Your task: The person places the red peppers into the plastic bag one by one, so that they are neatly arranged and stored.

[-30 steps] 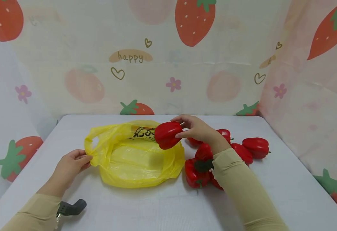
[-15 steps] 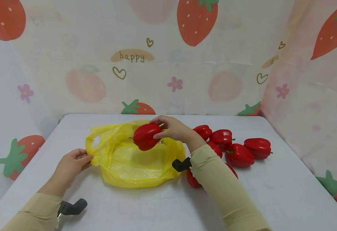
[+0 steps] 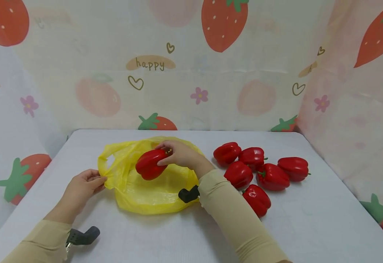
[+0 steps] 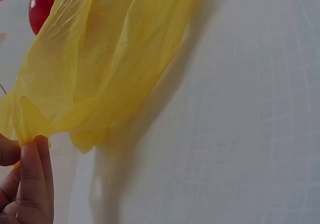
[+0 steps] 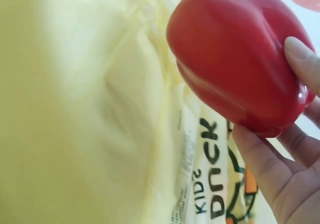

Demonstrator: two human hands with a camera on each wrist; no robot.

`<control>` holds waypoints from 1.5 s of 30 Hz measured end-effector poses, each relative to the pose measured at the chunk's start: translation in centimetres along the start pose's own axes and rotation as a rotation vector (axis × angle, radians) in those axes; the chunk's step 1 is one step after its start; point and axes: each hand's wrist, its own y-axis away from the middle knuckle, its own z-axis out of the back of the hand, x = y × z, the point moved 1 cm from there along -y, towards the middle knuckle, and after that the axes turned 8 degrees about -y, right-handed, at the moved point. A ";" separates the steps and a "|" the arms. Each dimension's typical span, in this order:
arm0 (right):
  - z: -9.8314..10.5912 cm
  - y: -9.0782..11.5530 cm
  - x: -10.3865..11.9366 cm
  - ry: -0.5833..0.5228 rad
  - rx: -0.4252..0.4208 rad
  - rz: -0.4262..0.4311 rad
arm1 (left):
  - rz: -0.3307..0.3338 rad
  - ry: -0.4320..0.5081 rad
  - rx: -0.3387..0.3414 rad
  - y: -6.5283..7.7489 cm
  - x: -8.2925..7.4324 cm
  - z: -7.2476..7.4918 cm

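Note:
My right hand grips a red bell pepper between thumb and fingers, over the open mouth of a yellow plastic bag. In the right wrist view the pepper is tilted, with printed black lettering on the bag behind it. My left hand pinches the bag's left edge near its handle loop. Thumb and fingertips meet on the gathered plastic in the left wrist view, where the yellow bag hides part of the red pepper.
Several more red peppers lie right of the bag, among them a near pepper and a far-right pepper. They rest on a white table. A strawberry-patterned curtain hangs behind and at both sides.
My right hand has carried the pepper leftward from the bag's right side and, lately, a little lower over its opening. My left hand keeps its pinch on the bag almost unmoved.

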 end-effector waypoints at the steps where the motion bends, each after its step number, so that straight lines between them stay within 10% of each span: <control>1: -0.2 -0.1 0.0 0.010 0.006 0.000 | -0.003 0.002 0.000 0.0 0.0 0.0; 45: 0.6 -2.2 1.2 0.351 0.216 -0.106 | 0.039 -0.029 0.000 -0.1 0.6 0.0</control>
